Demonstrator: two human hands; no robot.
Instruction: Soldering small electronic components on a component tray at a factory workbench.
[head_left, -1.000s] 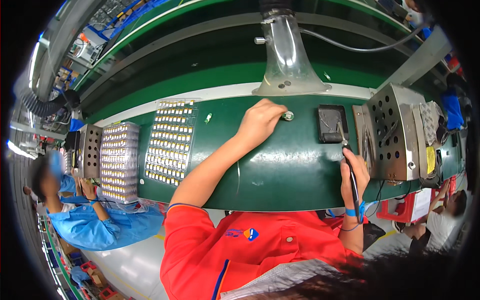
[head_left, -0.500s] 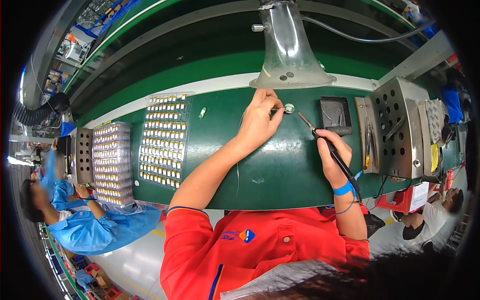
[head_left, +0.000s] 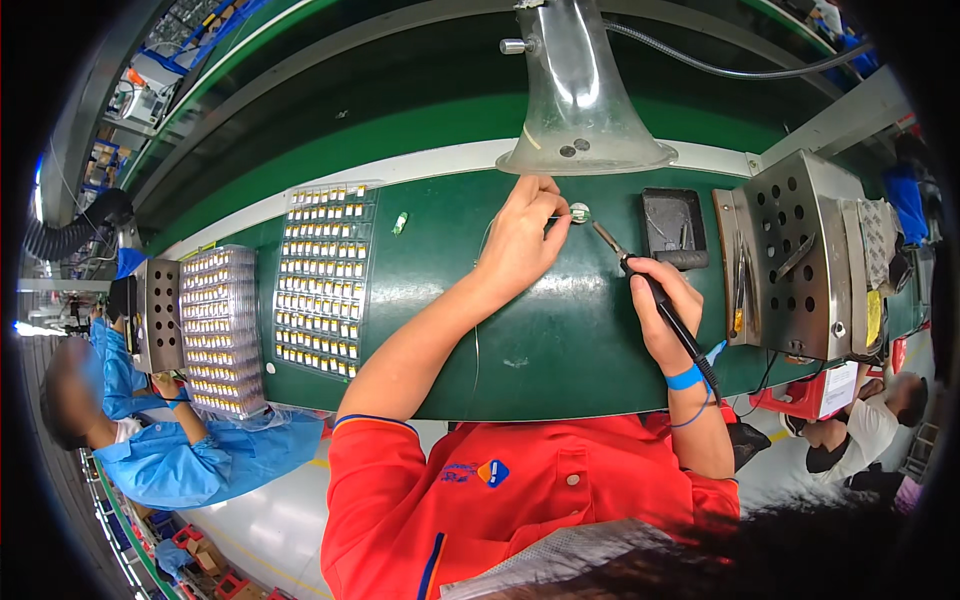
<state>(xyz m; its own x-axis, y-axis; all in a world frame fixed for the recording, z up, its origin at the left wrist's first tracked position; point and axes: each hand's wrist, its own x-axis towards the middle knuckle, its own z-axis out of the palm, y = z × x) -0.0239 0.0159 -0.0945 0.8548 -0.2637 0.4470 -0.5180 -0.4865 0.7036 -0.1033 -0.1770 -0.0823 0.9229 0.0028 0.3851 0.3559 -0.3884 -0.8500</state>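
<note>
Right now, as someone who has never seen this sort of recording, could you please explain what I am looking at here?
This is one picture from a wide fisheye camera worn on a person's head, looking down at their own two hands, so straight edges bend near the rim. There is no machine.

The person in the red shirt works at a green bench. The left hand pinches a thin wire against a small round part. The right hand grips a soldering iron like a pen, its tip at that part.

Above them hangs a clear funnel-shaped hood. To the left lie trays of small components. To the right are a dark square holder and a perforated metal box. At the far left sits a co-worker in blue.
</note>
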